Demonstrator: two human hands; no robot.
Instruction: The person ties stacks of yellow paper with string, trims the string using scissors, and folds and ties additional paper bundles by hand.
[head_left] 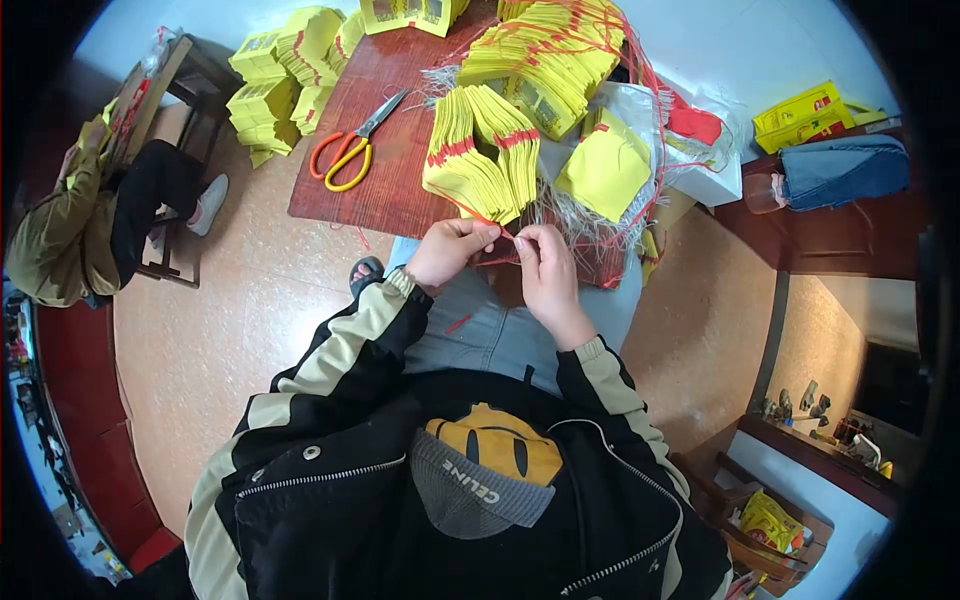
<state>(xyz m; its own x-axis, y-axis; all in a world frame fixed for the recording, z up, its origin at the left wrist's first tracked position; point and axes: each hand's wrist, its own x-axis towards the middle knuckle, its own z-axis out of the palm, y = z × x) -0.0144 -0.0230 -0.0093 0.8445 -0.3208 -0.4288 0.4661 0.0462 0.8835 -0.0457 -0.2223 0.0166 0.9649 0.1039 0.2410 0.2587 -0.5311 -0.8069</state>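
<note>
At the front edge of the dark red table, my left hand and my right hand are close together, fingers pinched. Between them runs a thin red string, held in both hands. It leads up to a stack of folded yellow paper packets with red marks along their edges, lying just beyond my fingers. To the left on the table lie scissors with orange and yellow handles, blades pointing away. A loose yellow packet rests right of the stack on whitish threads.
More yellow packets are piled at the table's back, with red strings trailing over them. Other yellow stacks stand to the left. A seated person is at a wooden bench on the far left. Folded jeans lie at right.
</note>
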